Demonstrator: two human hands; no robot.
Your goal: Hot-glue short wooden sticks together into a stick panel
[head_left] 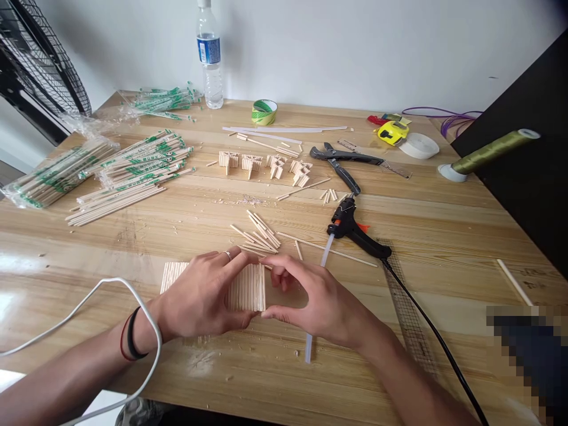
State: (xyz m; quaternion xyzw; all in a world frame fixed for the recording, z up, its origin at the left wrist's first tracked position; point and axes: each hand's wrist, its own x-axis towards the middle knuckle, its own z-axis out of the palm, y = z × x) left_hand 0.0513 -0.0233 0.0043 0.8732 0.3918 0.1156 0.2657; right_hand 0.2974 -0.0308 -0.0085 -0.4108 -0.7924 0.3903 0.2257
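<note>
A flat panel of short wooden sticks (247, 289), laid side by side, lies low at the centre of the table. My left hand (202, 290) rests across it, thumb on the near edge and fingers on the far edge, gripping it. At the panel's right end, my right hand (308, 290) pinches the outermost stick between thumb at the near end and index finger at the far end. Loose cut sticks (260, 232) lie just beyond the hands. A black glue gun (357, 231) with a clear glue stick lies to the right, the stick passing behind my right hand.
Small stick assemblies (251, 163), cutters (339, 163), a tape measure (392, 133) and a tape roll (264, 112) sit farther back. Bagged sticks (57, 171) and a bottle (213, 71) are at left. A clear ruler (410, 325) lies right; a white cable (133, 290) crosses my left wrist.
</note>
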